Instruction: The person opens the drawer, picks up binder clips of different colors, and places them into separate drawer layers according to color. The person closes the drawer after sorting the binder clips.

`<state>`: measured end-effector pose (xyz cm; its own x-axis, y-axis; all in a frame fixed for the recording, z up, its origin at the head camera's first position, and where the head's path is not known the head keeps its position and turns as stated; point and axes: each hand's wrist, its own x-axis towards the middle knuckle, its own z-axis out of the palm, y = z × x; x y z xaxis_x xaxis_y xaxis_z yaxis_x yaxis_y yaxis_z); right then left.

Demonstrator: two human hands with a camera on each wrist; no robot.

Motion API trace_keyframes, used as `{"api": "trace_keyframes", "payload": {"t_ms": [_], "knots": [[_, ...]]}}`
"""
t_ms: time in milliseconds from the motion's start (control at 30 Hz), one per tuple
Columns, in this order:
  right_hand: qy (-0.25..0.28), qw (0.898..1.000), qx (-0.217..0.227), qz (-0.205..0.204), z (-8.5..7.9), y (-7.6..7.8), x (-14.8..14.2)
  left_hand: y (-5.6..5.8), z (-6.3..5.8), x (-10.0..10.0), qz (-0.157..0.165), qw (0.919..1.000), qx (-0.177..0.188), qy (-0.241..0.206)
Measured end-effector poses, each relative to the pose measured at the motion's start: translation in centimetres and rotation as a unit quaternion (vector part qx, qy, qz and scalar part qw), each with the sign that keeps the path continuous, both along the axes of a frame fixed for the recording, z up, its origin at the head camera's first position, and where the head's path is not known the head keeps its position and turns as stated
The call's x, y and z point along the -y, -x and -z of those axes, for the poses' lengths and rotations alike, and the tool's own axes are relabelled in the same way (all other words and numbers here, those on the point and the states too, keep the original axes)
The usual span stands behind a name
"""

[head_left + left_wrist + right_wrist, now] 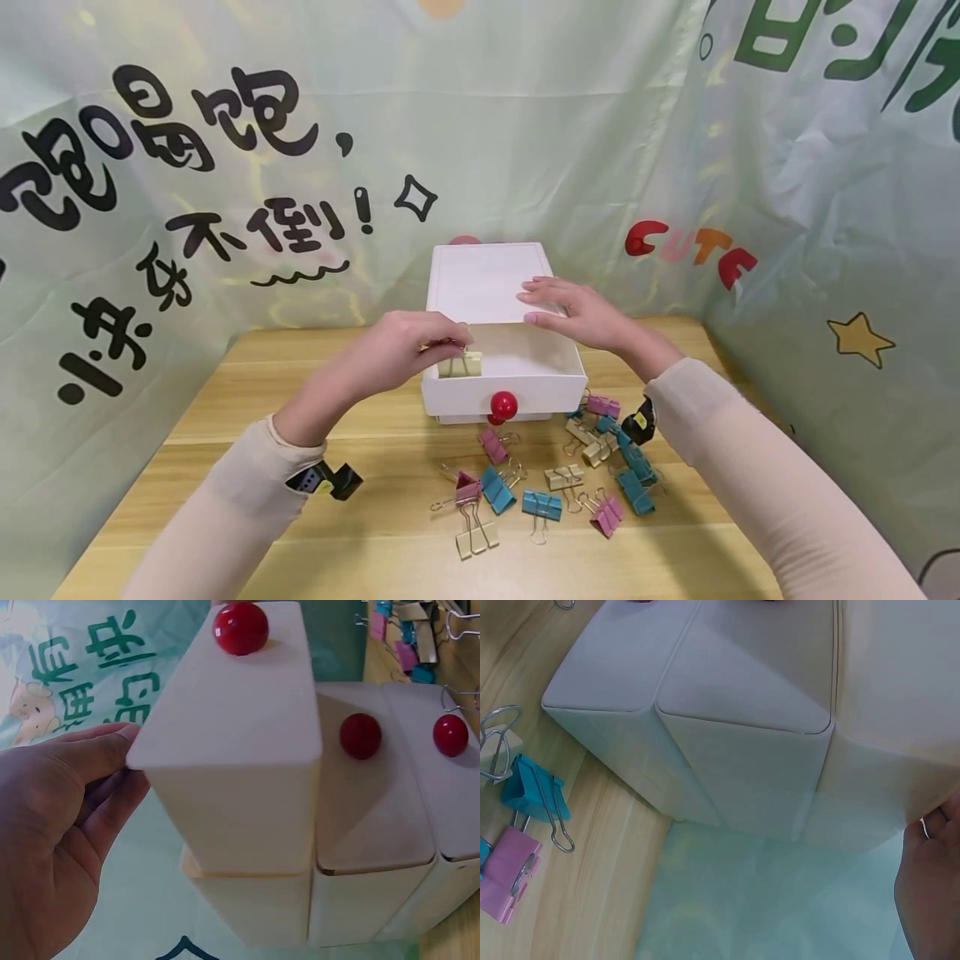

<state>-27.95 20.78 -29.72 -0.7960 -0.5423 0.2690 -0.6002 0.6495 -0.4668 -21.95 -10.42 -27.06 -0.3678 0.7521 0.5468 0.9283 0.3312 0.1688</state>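
Note:
A white drawer box (487, 271) stands on the table with its top drawer (465, 396) pulled out; a red knob (504, 406) sits on that drawer's front. My left hand (397, 350) reaches over the drawer's left side and pinches a cream binder clip (461, 365) inside it. In the left wrist view the same hand (67, 817) is beside the drawer wall, which hides the clip. My right hand (581, 312) rests at the box's top right edge, fingers stretched out. Only part of this hand (934, 877) shows in the right wrist view.
Several pink, blue and cream binder clips lie on the table before the box, among them a blue clip (542, 505) and a pink clip (606, 515). Lower drawers with red knobs (361, 736) are closed. A printed cloth (525, 150) hangs behind the table (360, 533).

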Motion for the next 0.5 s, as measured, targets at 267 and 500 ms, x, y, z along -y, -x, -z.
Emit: {"api": "trace_keyframes", "payload": {"t_ms": [267,500], "knots": [[0.003,1.000,0.003,0.001,0.15,0.13,0.00,0.17,0.53,-0.77,-0.016,0.9987,0.016,0.045],[0.006,1.000,0.000,-0.001,0.13,0.16,0.01,0.21,0.94,-0.71,-0.022,0.9978,0.000,0.063]]}}
